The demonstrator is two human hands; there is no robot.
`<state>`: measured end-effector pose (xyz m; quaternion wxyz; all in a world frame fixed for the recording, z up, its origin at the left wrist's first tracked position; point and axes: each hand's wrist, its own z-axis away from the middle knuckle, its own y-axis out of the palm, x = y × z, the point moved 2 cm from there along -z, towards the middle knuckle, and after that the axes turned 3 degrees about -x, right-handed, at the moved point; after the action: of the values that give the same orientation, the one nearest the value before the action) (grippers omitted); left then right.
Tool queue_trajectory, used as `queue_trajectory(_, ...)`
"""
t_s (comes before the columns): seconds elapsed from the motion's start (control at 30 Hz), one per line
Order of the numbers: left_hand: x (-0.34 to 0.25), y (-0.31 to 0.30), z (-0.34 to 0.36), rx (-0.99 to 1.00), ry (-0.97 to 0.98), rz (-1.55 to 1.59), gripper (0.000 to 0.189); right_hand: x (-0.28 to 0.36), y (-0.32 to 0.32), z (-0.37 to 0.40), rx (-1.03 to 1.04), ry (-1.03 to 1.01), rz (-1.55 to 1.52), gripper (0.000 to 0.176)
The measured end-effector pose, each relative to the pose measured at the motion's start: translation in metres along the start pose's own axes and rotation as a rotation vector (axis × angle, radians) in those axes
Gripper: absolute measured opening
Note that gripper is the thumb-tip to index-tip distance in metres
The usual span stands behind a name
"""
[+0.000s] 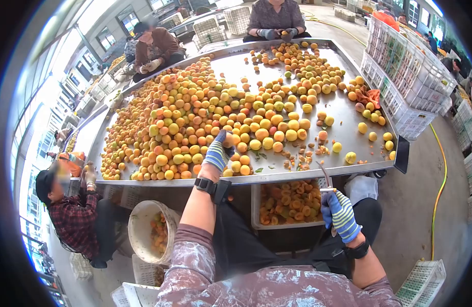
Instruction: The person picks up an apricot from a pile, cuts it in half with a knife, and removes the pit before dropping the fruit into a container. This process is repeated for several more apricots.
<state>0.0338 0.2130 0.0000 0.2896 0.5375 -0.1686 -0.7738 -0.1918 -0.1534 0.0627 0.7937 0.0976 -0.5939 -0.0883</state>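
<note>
My left hand (218,152), in a striped blue and yellow-green glove, reaches to the near edge of the apricot heap. Its fingers and thumb close round an apricot (230,140), partly hidden by the glove. My right hand (341,215), gloved alike, is shut on a small curved knife (326,176) with a pale handle, its hooked blade pointing up over the table's near edge. Many whole apricots (184,115) lie heaped on the metal table (356,130). Below the edge, between my knees, a tray (255,207) holds halved apricots (289,202).
A white bucket (138,233) with apricot pieces stands at my left. Stacked white crates (400,82) rise beside the table's right end. Co-workers sit left (74,215), far left (156,48) and opposite (277,18). A yellow hose (442,179) runs along the floor at right.
</note>
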Motion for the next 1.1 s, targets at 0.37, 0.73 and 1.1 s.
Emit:
queue_trajectory(0.37, 0.034, 0.089, 0.150, 0.308, -0.167, 0.304, 0.044, 0.036, 0.054, -0.003, 0.123, -0.100, -0.037, 0.020)
queue_trajectory(0.73, 0.069, 0.134, 0.191, 0.577, -0.139, 0.234, 0.049, 0.063, 0.075, -0.028, -0.041, -0.776, 0.654, 0.031)
queue_trajectory(1.1, 0.076, 0.138, 0.123, 0.607, -0.272, 0.176, 0.041, 0.061, 0.078, -0.068, -0.257, -0.833, 1.014, 0.020)
